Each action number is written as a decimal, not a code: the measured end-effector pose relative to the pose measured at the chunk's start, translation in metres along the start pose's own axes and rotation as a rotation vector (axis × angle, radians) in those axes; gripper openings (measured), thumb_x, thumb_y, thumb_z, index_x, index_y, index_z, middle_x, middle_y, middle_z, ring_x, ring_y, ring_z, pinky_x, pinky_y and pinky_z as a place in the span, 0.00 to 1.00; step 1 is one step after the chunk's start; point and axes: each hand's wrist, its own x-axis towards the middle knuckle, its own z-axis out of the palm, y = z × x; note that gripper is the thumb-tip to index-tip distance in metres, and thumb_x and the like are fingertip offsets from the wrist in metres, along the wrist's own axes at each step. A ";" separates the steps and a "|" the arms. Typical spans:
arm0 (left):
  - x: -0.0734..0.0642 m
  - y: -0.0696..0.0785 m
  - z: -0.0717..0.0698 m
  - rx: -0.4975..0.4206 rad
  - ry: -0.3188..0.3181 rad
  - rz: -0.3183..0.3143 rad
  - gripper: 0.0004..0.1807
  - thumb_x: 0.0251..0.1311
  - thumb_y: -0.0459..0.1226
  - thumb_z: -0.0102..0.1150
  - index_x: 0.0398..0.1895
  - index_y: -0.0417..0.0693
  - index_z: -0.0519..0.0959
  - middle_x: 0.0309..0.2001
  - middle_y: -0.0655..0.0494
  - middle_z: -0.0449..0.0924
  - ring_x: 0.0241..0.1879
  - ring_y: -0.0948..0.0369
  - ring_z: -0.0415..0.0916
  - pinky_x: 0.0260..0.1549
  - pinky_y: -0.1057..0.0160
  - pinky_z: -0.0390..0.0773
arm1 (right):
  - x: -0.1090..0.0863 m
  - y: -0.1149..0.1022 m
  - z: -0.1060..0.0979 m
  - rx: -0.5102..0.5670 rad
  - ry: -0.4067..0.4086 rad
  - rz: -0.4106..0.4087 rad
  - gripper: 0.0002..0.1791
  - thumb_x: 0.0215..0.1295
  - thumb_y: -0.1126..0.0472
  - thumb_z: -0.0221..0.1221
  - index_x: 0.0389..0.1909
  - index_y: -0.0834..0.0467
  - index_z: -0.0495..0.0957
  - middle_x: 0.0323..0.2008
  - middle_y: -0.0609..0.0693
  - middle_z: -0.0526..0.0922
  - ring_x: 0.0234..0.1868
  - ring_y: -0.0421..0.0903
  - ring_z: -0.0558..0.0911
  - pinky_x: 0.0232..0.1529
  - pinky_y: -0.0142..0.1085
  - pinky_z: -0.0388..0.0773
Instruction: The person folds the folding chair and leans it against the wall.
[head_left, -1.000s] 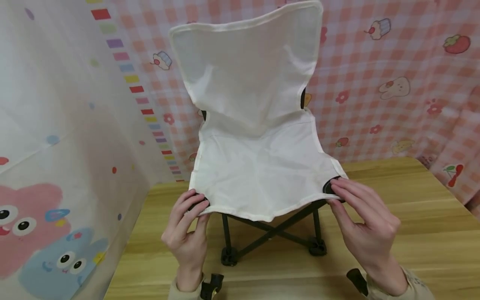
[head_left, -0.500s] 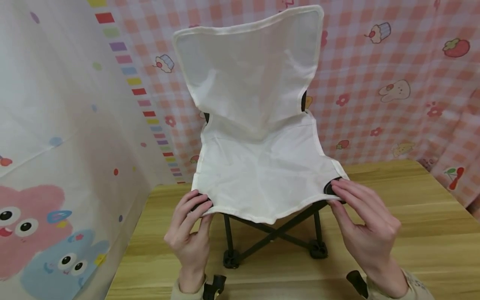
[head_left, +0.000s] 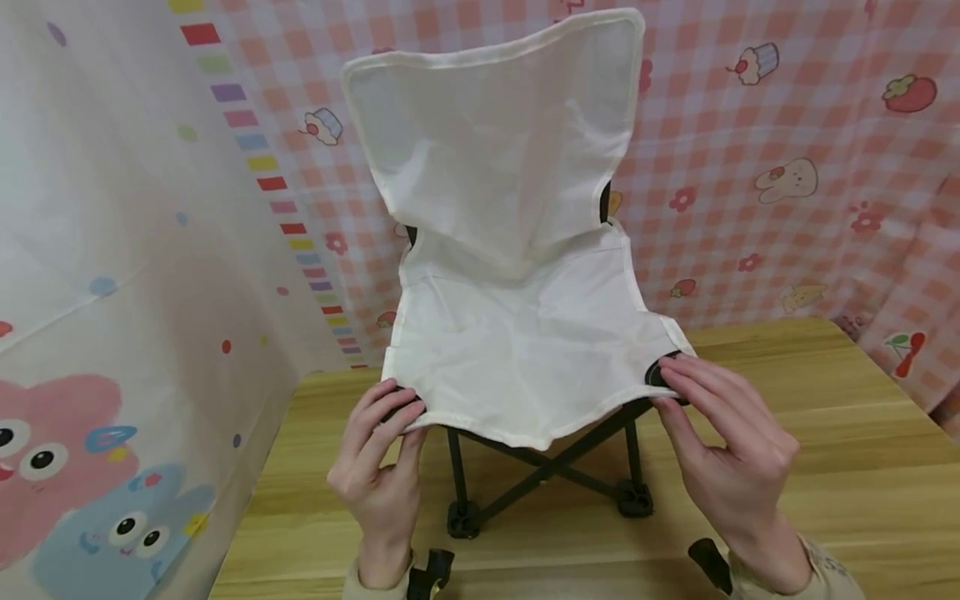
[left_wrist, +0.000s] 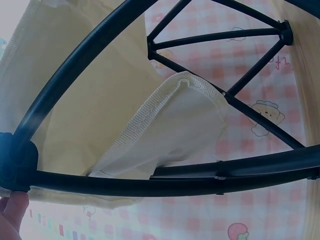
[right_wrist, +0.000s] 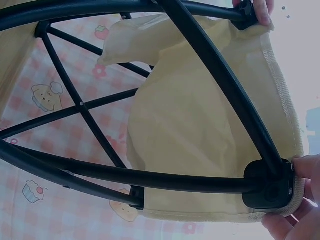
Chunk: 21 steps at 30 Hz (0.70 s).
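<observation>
Nothing but the view's slight drift has moved since the earlier frame; I see a creased white chair (head_left: 517, 333), black-legged, mid-view; left hand (head_left: 382, 479) pinches its front at seven o'clock, right hand (head_left: 738, 467) at four.

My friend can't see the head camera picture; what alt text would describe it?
A person's left hand and right hand grip the front corners of a white fabric chair, which stands on a wood-grain surface. The chair has a dark frame with crossed bars, and behind it hangs a pink checked cloth.
</observation>
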 end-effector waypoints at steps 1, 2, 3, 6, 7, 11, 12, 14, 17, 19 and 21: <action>0.000 0.000 0.000 -0.001 0.001 0.000 0.16 0.65 0.39 0.70 0.31 0.31 0.89 0.36 0.32 0.87 0.57 0.56 0.87 0.61 0.63 0.87 | 0.000 0.000 0.000 0.001 0.001 0.000 0.22 0.67 0.56 0.72 0.33 0.77 0.87 0.36 0.68 0.91 0.53 0.37 0.89 0.59 0.25 0.85; 0.000 0.000 0.001 -0.001 0.001 0.000 0.16 0.65 0.39 0.70 0.31 0.31 0.89 0.36 0.32 0.87 0.57 0.56 0.87 0.61 0.63 0.87 | 0.000 0.000 0.000 0.000 0.001 0.001 0.22 0.67 0.56 0.72 0.33 0.77 0.87 0.36 0.68 0.91 0.53 0.37 0.89 0.59 0.25 0.85; 0.000 0.001 0.001 -0.002 0.001 0.000 0.16 0.65 0.39 0.70 0.31 0.31 0.89 0.36 0.32 0.87 0.57 0.56 0.87 0.61 0.63 0.87 | 0.001 0.000 0.000 -0.001 0.001 0.003 0.22 0.67 0.56 0.72 0.33 0.77 0.87 0.36 0.68 0.91 0.53 0.37 0.89 0.59 0.25 0.85; 0.000 0.001 0.002 -0.002 0.001 0.002 0.16 0.65 0.40 0.70 0.31 0.31 0.89 0.36 0.32 0.87 0.57 0.55 0.87 0.61 0.63 0.87 | 0.001 0.000 0.001 -0.001 0.001 0.007 0.22 0.67 0.56 0.71 0.34 0.77 0.87 0.37 0.68 0.91 0.53 0.37 0.89 0.59 0.25 0.85; 0.000 0.001 0.002 -0.002 0.001 0.002 0.16 0.65 0.40 0.70 0.31 0.31 0.89 0.36 0.32 0.87 0.57 0.55 0.87 0.61 0.63 0.87 | 0.001 0.000 0.001 -0.001 0.003 0.008 0.22 0.67 0.57 0.72 0.34 0.77 0.87 0.36 0.68 0.91 0.53 0.38 0.89 0.59 0.25 0.85; 0.001 0.001 0.003 -0.004 0.008 0.004 0.17 0.65 0.41 0.70 0.31 0.31 0.89 0.35 0.32 0.87 0.56 0.56 0.87 0.61 0.63 0.87 | 0.001 -0.001 0.002 -0.002 0.007 0.009 0.21 0.67 0.57 0.72 0.33 0.77 0.87 0.36 0.69 0.90 0.53 0.38 0.89 0.59 0.26 0.85; 0.001 0.001 0.004 -0.005 0.011 0.004 0.17 0.65 0.41 0.70 0.30 0.31 0.89 0.35 0.32 0.87 0.56 0.56 0.87 0.61 0.63 0.87 | 0.001 -0.001 0.003 -0.003 0.007 0.010 0.21 0.67 0.57 0.72 0.33 0.76 0.87 0.36 0.69 0.90 0.53 0.38 0.89 0.59 0.26 0.85; 0.001 0.001 0.004 -0.007 0.018 0.005 0.18 0.65 0.41 0.70 0.30 0.31 0.89 0.35 0.32 0.87 0.56 0.56 0.87 0.61 0.63 0.87 | 0.001 -0.001 0.003 -0.005 0.009 0.010 0.21 0.67 0.57 0.71 0.34 0.76 0.87 0.36 0.70 0.90 0.53 0.38 0.90 0.59 0.26 0.85; 0.001 0.002 0.005 -0.007 0.023 0.003 0.17 0.65 0.41 0.70 0.30 0.31 0.89 0.35 0.32 0.87 0.56 0.55 0.87 0.61 0.63 0.87 | 0.002 -0.001 0.004 -0.001 0.014 0.012 0.21 0.67 0.58 0.71 0.34 0.77 0.87 0.36 0.70 0.90 0.53 0.39 0.90 0.59 0.26 0.85; 0.002 0.003 0.006 -0.006 0.023 0.001 0.17 0.65 0.41 0.70 0.30 0.31 0.89 0.35 0.32 0.87 0.56 0.56 0.87 0.61 0.63 0.87 | 0.002 -0.001 0.005 0.003 0.019 0.014 0.20 0.67 0.58 0.71 0.34 0.77 0.87 0.36 0.69 0.90 0.52 0.39 0.90 0.59 0.27 0.85; 0.002 0.003 0.007 -0.005 0.024 0.002 0.17 0.65 0.41 0.70 0.30 0.31 0.89 0.35 0.32 0.87 0.56 0.56 0.87 0.61 0.63 0.87 | 0.002 -0.002 0.005 0.005 0.022 0.017 0.20 0.67 0.58 0.72 0.34 0.77 0.87 0.36 0.69 0.90 0.52 0.39 0.90 0.59 0.27 0.85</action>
